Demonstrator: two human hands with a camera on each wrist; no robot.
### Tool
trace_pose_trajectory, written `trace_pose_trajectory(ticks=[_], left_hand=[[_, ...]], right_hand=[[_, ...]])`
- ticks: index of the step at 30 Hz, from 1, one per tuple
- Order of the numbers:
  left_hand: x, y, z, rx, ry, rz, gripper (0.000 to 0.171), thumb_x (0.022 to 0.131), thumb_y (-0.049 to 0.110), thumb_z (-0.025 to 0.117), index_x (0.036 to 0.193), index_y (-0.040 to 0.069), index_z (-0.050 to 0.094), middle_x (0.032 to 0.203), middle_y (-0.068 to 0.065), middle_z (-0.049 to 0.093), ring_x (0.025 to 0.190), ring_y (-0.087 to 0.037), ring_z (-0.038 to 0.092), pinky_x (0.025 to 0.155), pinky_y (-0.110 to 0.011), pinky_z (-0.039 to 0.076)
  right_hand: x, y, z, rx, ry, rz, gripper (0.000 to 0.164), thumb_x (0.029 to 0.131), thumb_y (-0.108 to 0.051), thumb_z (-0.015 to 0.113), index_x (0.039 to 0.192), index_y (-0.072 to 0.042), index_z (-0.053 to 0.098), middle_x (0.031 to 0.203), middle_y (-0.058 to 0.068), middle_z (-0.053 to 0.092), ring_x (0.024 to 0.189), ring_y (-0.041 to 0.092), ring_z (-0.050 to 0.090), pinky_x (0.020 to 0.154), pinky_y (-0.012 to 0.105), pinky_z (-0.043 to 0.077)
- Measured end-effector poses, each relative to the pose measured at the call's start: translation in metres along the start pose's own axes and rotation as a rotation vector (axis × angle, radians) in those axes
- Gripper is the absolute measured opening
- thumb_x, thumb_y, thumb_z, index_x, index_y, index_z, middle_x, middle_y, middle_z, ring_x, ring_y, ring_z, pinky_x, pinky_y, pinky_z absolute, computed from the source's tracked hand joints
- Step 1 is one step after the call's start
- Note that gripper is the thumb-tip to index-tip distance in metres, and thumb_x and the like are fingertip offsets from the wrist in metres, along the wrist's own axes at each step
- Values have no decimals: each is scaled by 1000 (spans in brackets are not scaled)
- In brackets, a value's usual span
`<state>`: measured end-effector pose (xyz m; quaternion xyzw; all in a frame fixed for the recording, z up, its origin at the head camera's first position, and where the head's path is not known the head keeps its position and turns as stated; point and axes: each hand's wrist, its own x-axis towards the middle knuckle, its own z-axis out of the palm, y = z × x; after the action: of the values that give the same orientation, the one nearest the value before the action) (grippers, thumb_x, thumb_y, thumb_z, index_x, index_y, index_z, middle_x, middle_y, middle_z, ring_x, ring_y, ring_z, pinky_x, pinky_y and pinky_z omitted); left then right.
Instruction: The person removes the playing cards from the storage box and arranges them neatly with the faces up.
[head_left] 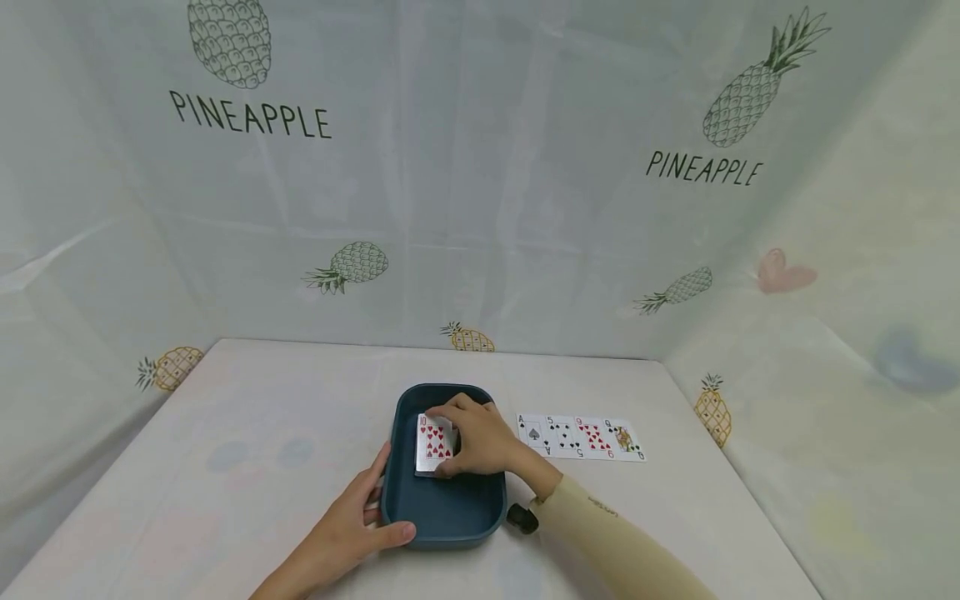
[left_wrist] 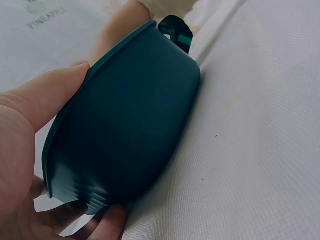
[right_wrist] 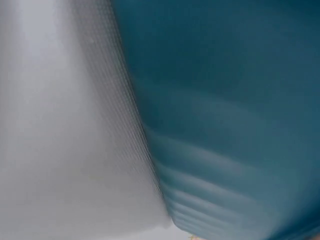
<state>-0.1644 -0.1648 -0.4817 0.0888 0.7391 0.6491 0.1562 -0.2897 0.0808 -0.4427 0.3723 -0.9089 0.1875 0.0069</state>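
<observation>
A dark blue-green tray [head_left: 444, 510] with a raised rim stands on the table in front of me. My left hand [head_left: 351, 518] grips its left side, thumb over the rim and fingers around the outer wall, as the left wrist view of the tray [left_wrist: 130, 110] shows. Over the inside of the tray, my right hand [head_left: 480, 437] holds the playing cards [head_left: 433, 446] by their far and near edges, with the ten of hearts face up on top. In the right wrist view the tray's wall [right_wrist: 225, 125] fills the right side, hiding the fingers.
Right of the tray lies an overlapping row of face-up cards [head_left: 581, 437]: an ace, a five, a nine and a queen. A black wrist device [head_left: 522, 518] shows beside the right sleeve. White cloth [head_left: 262, 442] covers the table; a pineapple-print curtain [head_left: 480, 167] hangs behind.
</observation>
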Motion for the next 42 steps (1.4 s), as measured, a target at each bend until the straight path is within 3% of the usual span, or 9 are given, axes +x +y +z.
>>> trace_pose_trajectory(ticks=[7, 11, 20, 26, 31, 35, 42], left_hand=[[1, 0, 3, 66, 24, 4, 113, 93, 28, 85, 173, 21, 6, 164, -31, 29, 134, -39, 61, 98, -35, 60], [2, 1, 5, 82, 42, 3, 114, 92, 30, 86, 173, 22, 7, 164, -30, 29, 134, -38, 61, 99, -36, 60], [2, 1, 7, 46, 50, 10, 116, 89, 26, 89, 173, 23, 10, 161, -29, 34, 128, -36, 65, 95, -33, 61], [2, 0, 8, 64, 61, -6, 117, 88, 27, 90, 173, 23, 10, 161, -28, 35, 128, -36, 65, 96, -34, 61], [2, -1, 6, 92, 69, -14, 117, 88, 29, 90, 173, 24, 10, 162, -28, 34, 131, -37, 64, 98, -36, 60], [2, -1, 5, 102, 73, -11, 116, 89, 29, 89, 173, 24, 10, 163, -27, 33, 132, -37, 63, 100, -37, 60], [1, 0, 4, 85, 72, -4, 115, 90, 27, 88, 173, 23, 9, 163, -28, 33, 134, -38, 62, 99, -35, 60]], right_hand=[[-11, 12, -15, 248, -34, -25, 84, 82, -26, 95, 155, -18, 55, 138, 5, 52, 107, 15, 61, 91, 27, 57], [-22, 16, -29, 297, -40, -6, 86, 83, -23, 95, 157, -22, 53, 140, 3, 49, 105, 14, 63, 88, 26, 60], [-57, 40, -64, 255, 16, 39, 90, 80, -19, 97, 157, -23, 52, 143, 0, 48, 98, 15, 63, 87, 37, 61], [-89, 74, -86, 228, 21, 32, 89, 79, -14, 96, 157, -15, 52, 145, 7, 48, 97, 19, 65, 88, 39, 61], [-116, 103, -106, 196, 35, 54, 87, 81, -14, 95, 156, -14, 52, 145, 10, 49, 97, 18, 64, 88, 34, 61], [-136, 126, -120, 160, 62, 74, 87, 81, -14, 95, 157, -14, 52, 144, 13, 50, 96, 19, 64, 86, 39, 62], [-164, 162, -138, 124, 73, 191, 88, 81, -11, 94, 158, -14, 51, 143, 16, 49, 98, 22, 63, 85, 35, 61]])
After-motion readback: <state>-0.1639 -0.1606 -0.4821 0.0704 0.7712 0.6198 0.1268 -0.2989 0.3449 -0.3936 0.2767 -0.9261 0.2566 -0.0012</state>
